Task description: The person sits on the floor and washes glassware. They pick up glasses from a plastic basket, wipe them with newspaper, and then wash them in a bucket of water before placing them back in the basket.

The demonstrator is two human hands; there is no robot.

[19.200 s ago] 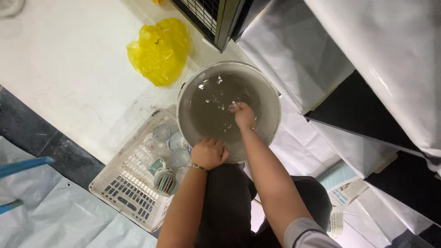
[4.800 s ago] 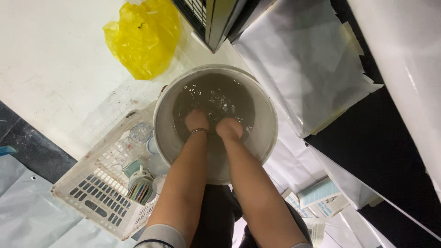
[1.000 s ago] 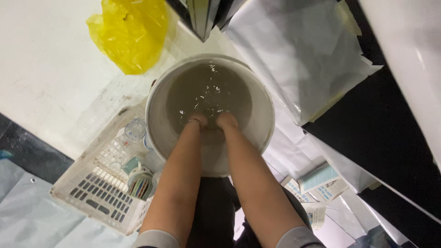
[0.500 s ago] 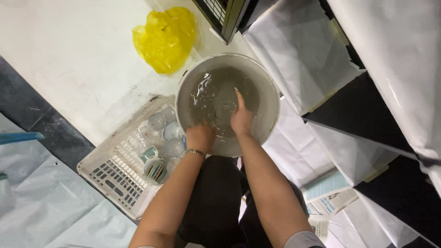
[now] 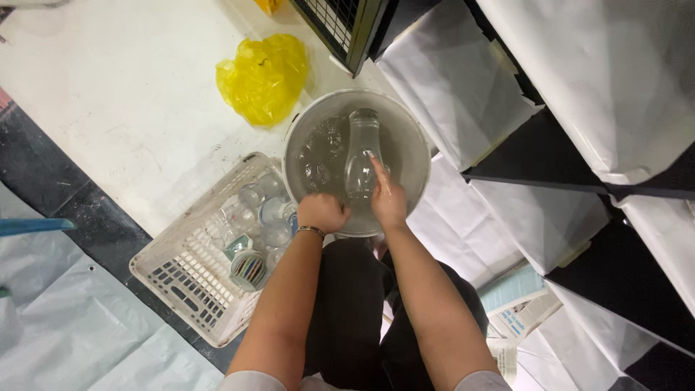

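Observation:
A round grey basin (image 5: 415,141) full of water stands on the floor in front of my knees. A clear glass bottle (image 5: 360,148) lies over the water, neck pointing away from me. My right hand (image 5: 386,198) holds the bottle at its base, fingers stretched along its side. My left hand (image 5: 322,212) is closed in a fist at the near rim of the basin, just left of the bottle's base, with a bracelet on the wrist. What the left fist holds is hidden.
A white plastic basket (image 5: 190,284) with several clear glasses and a striped cup (image 5: 250,268) sits left of the basin. A crumpled yellow plastic bag (image 5: 262,76) lies behind it. White-wrapped shelves (image 5: 579,108) rise on the right. Newspaper (image 5: 517,318) lies by my right leg.
The glass bottle has come up out of the water in my right hand; half a second ago only my hands showed in the basin. My left hand stays at the near rim.

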